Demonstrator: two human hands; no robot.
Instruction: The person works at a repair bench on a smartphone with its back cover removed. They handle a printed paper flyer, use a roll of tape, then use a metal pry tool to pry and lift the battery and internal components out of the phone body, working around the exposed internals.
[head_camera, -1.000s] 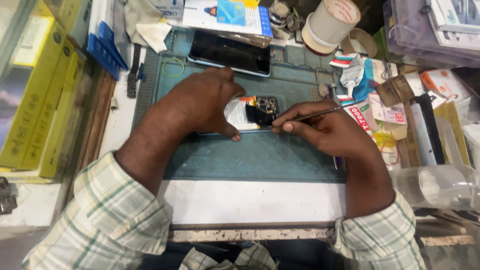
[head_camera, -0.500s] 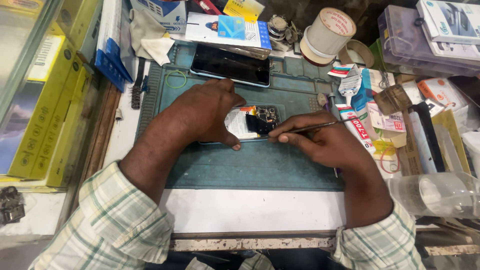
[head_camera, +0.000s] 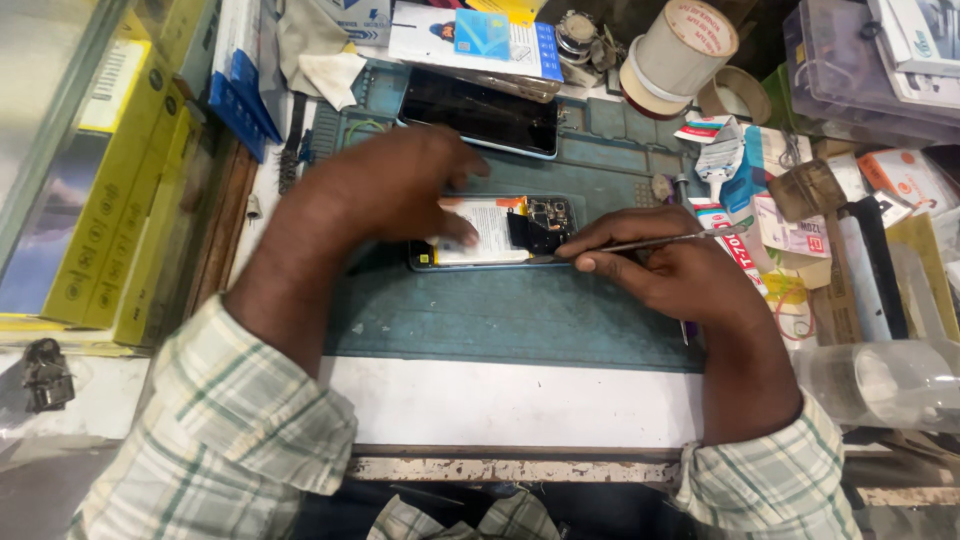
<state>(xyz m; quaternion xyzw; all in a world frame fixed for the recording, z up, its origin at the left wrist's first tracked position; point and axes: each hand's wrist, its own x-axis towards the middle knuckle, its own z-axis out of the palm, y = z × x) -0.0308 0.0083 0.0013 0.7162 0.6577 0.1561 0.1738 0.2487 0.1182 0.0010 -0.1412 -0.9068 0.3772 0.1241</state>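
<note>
— On the green mat (head_camera: 520, 320), where did the opened phone (head_camera: 490, 232) lie?
— Flat, long axis running left to right, camera end toward the right hand (head_camera: 665, 270).
— And the hands?
— The left hand (head_camera: 400, 185) pressed down on its left half, fingers spread. The right was pinched on thin tweezers (head_camera: 650, 243), tip touching the phone's lower edge, nearer the exposed board.

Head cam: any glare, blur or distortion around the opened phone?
Head view: opened phone sharp and evenly lit; soft reflection on the dark screen behind it; left hand and right hand show no motion blur; edges bow slightly from the wide lens.
</note>
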